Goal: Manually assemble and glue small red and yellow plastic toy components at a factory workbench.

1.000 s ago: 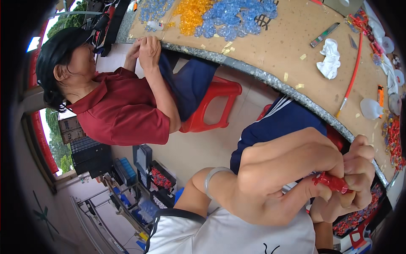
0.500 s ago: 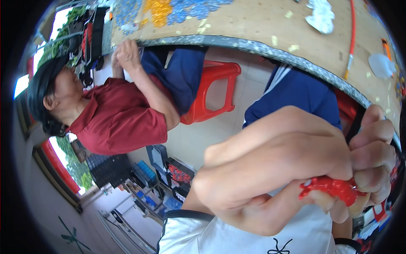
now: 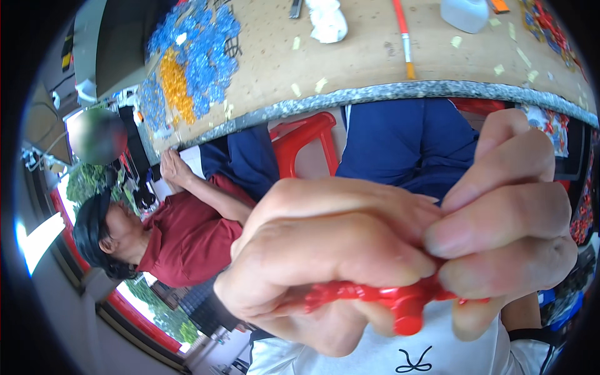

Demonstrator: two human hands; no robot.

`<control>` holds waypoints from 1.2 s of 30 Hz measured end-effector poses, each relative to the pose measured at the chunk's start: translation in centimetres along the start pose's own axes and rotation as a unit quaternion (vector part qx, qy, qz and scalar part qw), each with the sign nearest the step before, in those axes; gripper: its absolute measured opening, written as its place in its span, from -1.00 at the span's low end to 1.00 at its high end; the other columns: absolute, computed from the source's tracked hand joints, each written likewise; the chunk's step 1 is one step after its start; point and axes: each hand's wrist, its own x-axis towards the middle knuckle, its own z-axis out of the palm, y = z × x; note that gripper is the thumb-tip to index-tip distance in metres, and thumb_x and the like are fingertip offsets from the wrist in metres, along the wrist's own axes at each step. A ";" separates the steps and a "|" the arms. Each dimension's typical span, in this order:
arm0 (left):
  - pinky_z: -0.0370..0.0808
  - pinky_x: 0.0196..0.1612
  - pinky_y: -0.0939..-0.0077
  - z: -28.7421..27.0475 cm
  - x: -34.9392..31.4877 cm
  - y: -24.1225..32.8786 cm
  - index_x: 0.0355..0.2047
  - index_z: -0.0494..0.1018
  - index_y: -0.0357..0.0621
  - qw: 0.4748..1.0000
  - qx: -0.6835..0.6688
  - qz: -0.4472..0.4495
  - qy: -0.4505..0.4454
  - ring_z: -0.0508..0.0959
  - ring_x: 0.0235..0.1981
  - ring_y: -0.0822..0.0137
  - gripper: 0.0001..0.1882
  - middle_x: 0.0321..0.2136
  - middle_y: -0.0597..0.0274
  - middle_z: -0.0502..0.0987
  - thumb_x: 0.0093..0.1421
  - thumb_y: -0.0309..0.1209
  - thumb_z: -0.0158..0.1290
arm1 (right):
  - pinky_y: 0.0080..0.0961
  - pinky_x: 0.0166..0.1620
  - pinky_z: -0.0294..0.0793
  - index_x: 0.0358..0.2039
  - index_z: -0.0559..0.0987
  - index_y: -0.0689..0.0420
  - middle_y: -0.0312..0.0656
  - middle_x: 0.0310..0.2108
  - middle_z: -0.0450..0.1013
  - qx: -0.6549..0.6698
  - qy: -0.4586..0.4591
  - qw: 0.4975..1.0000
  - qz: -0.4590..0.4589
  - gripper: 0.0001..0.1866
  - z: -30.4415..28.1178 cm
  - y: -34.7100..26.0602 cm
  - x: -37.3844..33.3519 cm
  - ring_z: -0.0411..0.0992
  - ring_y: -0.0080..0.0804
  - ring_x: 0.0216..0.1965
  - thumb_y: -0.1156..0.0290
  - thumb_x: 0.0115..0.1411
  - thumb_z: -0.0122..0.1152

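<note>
Close to the camera, both hands hold one small, glossy red plastic piece [image 3: 408,310]. It has a bumpy stretch to the left and a short round stub pointing down. My left hand [image 3: 325,250] is closed, its thumb and curled fingers pinching the left part. On the other end, the fingertips of my right hand [image 3: 509,219] press from above and below. Fingers cover much of the piece, so its exact kind cannot be told. Both hands are raised in front of my white shirt [image 3: 462,350], above my lap.
Along the far side runs a worktable [image 3: 362,69] with a speckled edge. On it lie blue pieces [image 3: 200,56], amber pieces [image 3: 177,84], a white crumpled cloth [image 3: 327,22], a paintbrush [image 3: 405,37] and a translucent container [image 3: 464,14]. A person in maroon [image 3: 194,237] sits left by a red stool [image 3: 304,140].
The view has shifted, showing more of the tabletop. Both hands appear further left, and the red piece has turned so its round stub now points down. Both hands still grip it.
</note>
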 end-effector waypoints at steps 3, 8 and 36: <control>0.61 -0.31 0.32 1.0 0.5 -0.2 -0.36 0.46 -0.48 1.000 0.006 -0.009 0.004 0.61 -0.40 0.07 -0.81 -0.43 -0.19 0.53 0.01 -0.62 0.18 | -0.48 -0.37 0.09 -0.62 0.54 -0.11 -0.46 -0.42 0.47 -0.012 0.029 0.999 -0.019 -0.75 -0.6 0.2 0.2 0.34 -0.51 -0.45 0.08 0.07 0.30; 0.58 -0.32 0.43 2.1 0.3 1.5 -0.36 0.48 -0.47 0.991 0.037 -0.086 0.099 0.61 -0.39 0.14 -0.80 -0.42 -0.15 0.54 -0.05 -0.69 0.18 | -0.47 -0.40 0.12 -0.63 0.54 0.00 -0.37 -0.46 0.50 -0.037 0.015 0.999 -0.005 -0.86 -1.4 -0.6 0.7 0.37 -0.46 -0.48 0.31 0.00 0.27; 0.51 -0.24 0.52 2.1 -0.8 5.8 -0.36 0.51 -0.42 0.973 0.045 -0.149 0.169 0.56 -0.34 0.33 -0.82 -0.35 -0.01 0.56 -0.03 -0.74 0.17 | -0.40 -0.35 0.32 -0.51 0.58 0.25 -0.16 -0.49 0.52 -0.052 0.062 0.996 0.023 -0.95 1.9 -4.4 2.3 0.42 -0.33 -0.50 0.58 -0.04 0.26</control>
